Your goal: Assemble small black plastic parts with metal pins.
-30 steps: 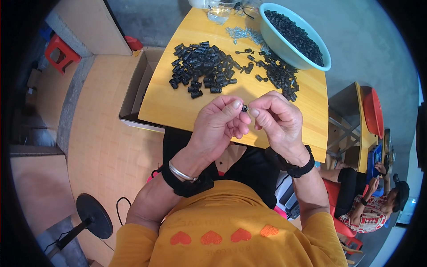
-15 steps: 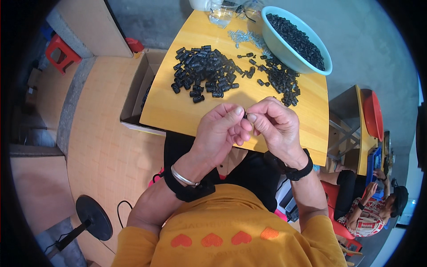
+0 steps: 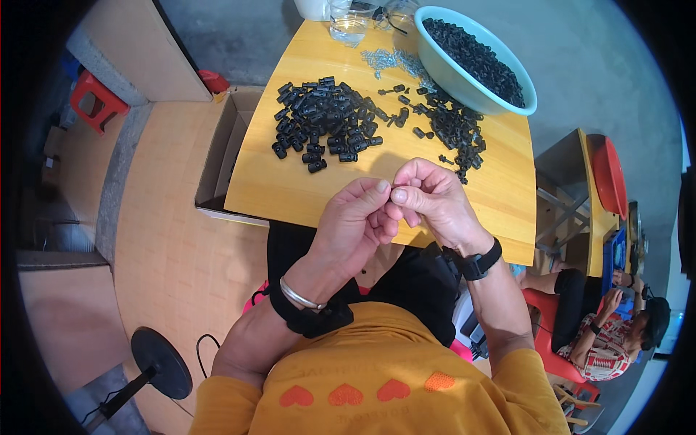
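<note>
Above the table's near edge, my left hand (image 3: 354,223) and my right hand (image 3: 435,206) meet fingertip to fingertip, both closed in a pinch. Between them is a small black cord lock piece, now almost wholly covered by the fingers. Beyond my left hand lies a heap of black barrel-shaped cord locks (image 3: 322,119). A looser pile of smaller black plastic parts (image 3: 455,130) is spread past my right hand. Small silvery springs (image 3: 383,61) are scattered at the far side, beside a light blue basin (image 3: 532,104) filled with black parts.
The yellow wooden table (image 3: 279,192) has an open cardboard box (image 3: 212,190) at its left side. A clear cup of water (image 3: 348,29) stands at the far edge. To the right, another person (image 3: 598,351) sits near a second table with a red basin (image 3: 609,177). A red stool (image 3: 98,101) stands far left.
My fingertips have drawn closer together, hiding the black piece that showed between them. My right hand has shifted slightly left. The whole view has moved a little.
</note>
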Action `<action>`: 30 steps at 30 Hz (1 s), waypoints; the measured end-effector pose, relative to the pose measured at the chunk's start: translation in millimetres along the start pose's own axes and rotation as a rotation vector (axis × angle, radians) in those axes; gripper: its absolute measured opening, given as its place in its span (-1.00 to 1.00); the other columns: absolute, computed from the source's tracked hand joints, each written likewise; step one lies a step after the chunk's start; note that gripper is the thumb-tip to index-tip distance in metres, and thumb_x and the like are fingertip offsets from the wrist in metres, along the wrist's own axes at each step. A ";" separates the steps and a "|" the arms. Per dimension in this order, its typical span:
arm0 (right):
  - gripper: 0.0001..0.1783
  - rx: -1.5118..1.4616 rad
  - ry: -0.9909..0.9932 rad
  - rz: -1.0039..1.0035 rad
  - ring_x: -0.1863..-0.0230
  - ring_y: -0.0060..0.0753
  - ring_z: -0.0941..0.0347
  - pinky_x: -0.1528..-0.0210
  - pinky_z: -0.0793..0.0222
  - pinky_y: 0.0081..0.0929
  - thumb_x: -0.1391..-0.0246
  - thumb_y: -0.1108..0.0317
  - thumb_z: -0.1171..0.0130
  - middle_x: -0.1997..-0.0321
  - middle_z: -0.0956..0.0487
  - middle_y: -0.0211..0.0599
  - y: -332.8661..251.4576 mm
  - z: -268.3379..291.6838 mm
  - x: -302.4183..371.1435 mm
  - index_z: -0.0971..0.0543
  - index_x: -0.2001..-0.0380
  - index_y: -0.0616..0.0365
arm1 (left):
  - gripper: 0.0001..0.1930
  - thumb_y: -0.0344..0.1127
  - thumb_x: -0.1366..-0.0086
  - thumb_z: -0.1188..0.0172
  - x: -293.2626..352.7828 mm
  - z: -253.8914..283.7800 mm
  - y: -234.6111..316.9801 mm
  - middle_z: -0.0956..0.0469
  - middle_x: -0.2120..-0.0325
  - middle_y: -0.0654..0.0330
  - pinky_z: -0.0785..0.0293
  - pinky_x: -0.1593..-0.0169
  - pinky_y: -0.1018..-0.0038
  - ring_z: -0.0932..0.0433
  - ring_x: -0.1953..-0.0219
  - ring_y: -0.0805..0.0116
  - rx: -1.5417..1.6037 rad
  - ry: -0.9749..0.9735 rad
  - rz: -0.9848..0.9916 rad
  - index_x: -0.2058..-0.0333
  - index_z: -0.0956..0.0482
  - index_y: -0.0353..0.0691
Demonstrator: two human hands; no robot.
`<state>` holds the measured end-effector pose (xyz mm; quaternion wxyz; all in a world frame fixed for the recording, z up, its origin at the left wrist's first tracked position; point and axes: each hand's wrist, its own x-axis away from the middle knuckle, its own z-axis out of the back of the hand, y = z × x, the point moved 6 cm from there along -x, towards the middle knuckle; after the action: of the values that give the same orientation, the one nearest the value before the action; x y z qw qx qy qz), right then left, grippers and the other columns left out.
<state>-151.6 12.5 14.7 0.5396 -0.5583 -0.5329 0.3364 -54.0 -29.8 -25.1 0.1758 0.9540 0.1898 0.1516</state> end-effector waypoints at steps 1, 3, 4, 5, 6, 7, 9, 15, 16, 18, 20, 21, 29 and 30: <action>-0.90 -0.025 0.012 0.011 0.64 -0.72 -0.28 0.60 -0.15 -0.78 -0.03 0.40 -0.15 0.58 -0.49 -0.44 1.5 0.5 0.7 -0.47 0.40 0.16 | -0.87 -0.31 -0.28 -0.01 0.0 -1.8 0.4 -0.51 0.59 0.23 -0.42 0.56 0.69 -0.48 0.64 0.51 -0.001 0.001 0.000 0.35 -0.43 -0.24; -0.90 0.039 0.079 0.083 0.62 -0.72 -0.30 0.58 -0.19 -0.76 -0.02 0.42 -0.15 0.56 -0.49 -0.43 -3.7 -0.3 5.5 -0.47 0.39 0.19 | -0.87 -0.31 -0.28 0.00 -0.1 -4.5 2.5 -0.52 0.59 0.22 -0.43 0.55 0.68 -0.48 0.63 0.51 0.012 0.060 -0.018 0.36 -0.43 -0.25; -0.89 0.105 0.145 0.155 0.60 -0.72 -0.32 0.56 -0.23 -0.74 -0.02 0.44 -0.15 0.53 -0.49 -0.42 -9.3 0.8 9.1 -0.47 0.37 0.21 | -0.87 -0.31 -0.28 0.00 -0.2 -4.7 2.6 -0.52 0.59 0.22 -0.43 0.55 0.68 -0.48 0.63 0.51 0.012 0.059 -0.018 0.36 -0.43 -0.25; -0.89 0.105 0.145 0.158 0.60 -0.72 -0.32 0.56 -0.23 -0.74 -0.02 0.44 -0.15 0.53 -0.49 -0.42 -9.1 -1.6 11.3 -0.47 0.37 0.21 | -0.86 -0.31 -0.28 -0.01 -0.2 -5.0 2.6 -0.52 0.58 0.21 -0.43 0.54 0.67 -0.49 0.62 0.50 0.005 0.048 -0.020 0.36 -0.42 -0.25; -0.89 0.048 0.105 0.202 0.58 -0.71 -0.34 0.54 -0.26 -0.72 -0.02 0.46 -0.15 0.52 -0.48 -0.42 -11.2 -6.4 13.3 -0.46 0.37 0.24 | -0.86 -0.30 -0.28 -0.01 -0.3 -5.5 2.2 -0.51 0.57 0.20 -0.43 0.54 0.67 -0.49 0.60 0.49 -0.002 0.036 -0.021 0.35 -0.42 -0.25; -0.89 -0.010 0.069 0.247 0.56 -0.71 -0.35 0.52 -0.30 -0.69 -0.01 0.49 -0.14 0.50 -0.47 -0.42 -13.1 -10.2 15.5 -0.46 0.37 0.27 | -0.86 -0.30 -0.28 -0.01 -0.4 -4.6 0.3 -0.51 0.57 0.20 -0.43 0.54 0.67 -0.49 0.60 0.49 -0.004 0.032 -0.017 0.35 -0.42 -0.25; -0.90 0.082 0.092 0.252 0.55 -0.70 -0.37 0.51 -0.32 -0.68 -0.01 0.51 -0.13 0.51 -0.46 -0.43 -13.6 -10.4 17.9 -0.45 0.38 0.29 | -0.85 -0.29 -0.28 -0.01 -0.1 -4.2 -3.1 -0.51 0.54 0.20 -0.43 0.51 0.66 -0.51 0.56 0.47 -0.017 -0.001 -0.033 0.35 -0.42 -0.26; -0.93 0.530 0.132 0.345 0.52 -0.67 -0.39 0.52 -0.31 -0.68 -0.03 0.53 -0.10 0.54 -0.43 -0.44 -15.7 -4.7 25.2 -0.45 0.41 0.31 | -0.84 -0.36 -0.26 -0.03 6.8 3.1 2.5 -0.52 0.49 0.19 -0.42 0.49 0.66 -0.51 0.53 0.48 -0.341 0.146 -0.115 0.25 -0.43 -0.32; -0.93 0.482 0.124 0.317 0.53 -0.67 -0.39 0.52 -0.31 -0.67 -0.03 0.52 -0.10 0.54 -0.44 -0.43 -13.1 -3.2 25.9 -0.45 0.43 0.31 | -0.84 -0.36 -0.26 -0.03 8.2 3.2 2.1 -0.52 0.49 0.19 -0.42 0.49 0.66 -0.51 0.53 0.48 -0.342 0.140 -0.112 0.25 -0.43 -0.32; -0.92 0.329 0.102 0.285 0.53 -0.69 -0.38 0.53 -0.29 -0.69 -0.04 0.49 -0.11 0.55 -0.46 -0.43 -9.7 -3.2 29.4 -0.46 0.45 0.29 | -0.77 -0.35 -0.24 -0.06 10.0 -0.5 1.3 -0.53 0.44 0.17 -0.43 0.47 0.63 -0.52 0.50 0.46 -0.485 0.069 -0.138 0.16 -0.44 -0.33; -0.90 0.177 0.078 0.252 0.54 -0.71 -0.37 0.55 -0.27 -0.70 -0.05 0.46 -0.12 0.56 -0.48 -0.43 -9.1 -0.2 31.5 -0.47 0.47 0.28 | -0.78 -0.39 -0.24 -0.05 9.7 -2.2 -0.2 -0.53 0.45 0.19 -0.43 0.46 0.66 -0.50 0.50 0.51 -0.538 0.008 -0.168 0.15 -0.44 -0.34; -0.89 0.144 0.079 0.175 0.55 -0.71 -0.36 0.55 -0.25 -0.72 -0.06 0.43 -0.11 0.56 -0.50 -0.42 -6.6 4.3 32.5 -0.48 0.45 0.27 | -0.77 -0.43 -0.23 -0.04 9.7 -5.7 -1.0 -0.53 0.45 0.22 -0.42 0.45 0.68 -0.49 0.50 0.56 -0.591 -0.048 -0.199 0.14 -0.44 -0.35; -0.82 -0.144 0.139 -0.064 0.66 -0.64 -0.32 0.58 -0.26 -0.71 -0.05 0.38 -0.12 0.47 -0.55 -0.31 12.0 12.3 33.4 -0.51 0.34 0.30 | -0.76 -0.45 -0.23 -0.04 10.6 -13.1 1.9 -0.52 0.46 0.27 -0.39 0.44 0.72 -0.44 0.49 0.64 -0.812 -0.043 -0.363 0.12 -0.44 -0.36; -0.84 -0.108 0.155 -0.061 0.65 -0.65 -0.33 0.58 -0.26 -0.70 -0.07 0.39 -0.10 0.50 -0.54 -0.35 10.6 13.8 31.9 -0.51 0.38 0.29 | -0.76 -0.45 -0.22 -0.05 10.6 -10.5 4.7 -0.52 0.46 0.28 -0.39 0.44 0.72 -0.44 0.49 0.64 -0.836 -0.003 -0.376 0.13 -0.45 -0.36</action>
<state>-155.8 48.0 8.2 0.5582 -0.5946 -0.5235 0.2464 -46.9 -26.6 -11.5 0.5703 0.7505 0.2818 0.1791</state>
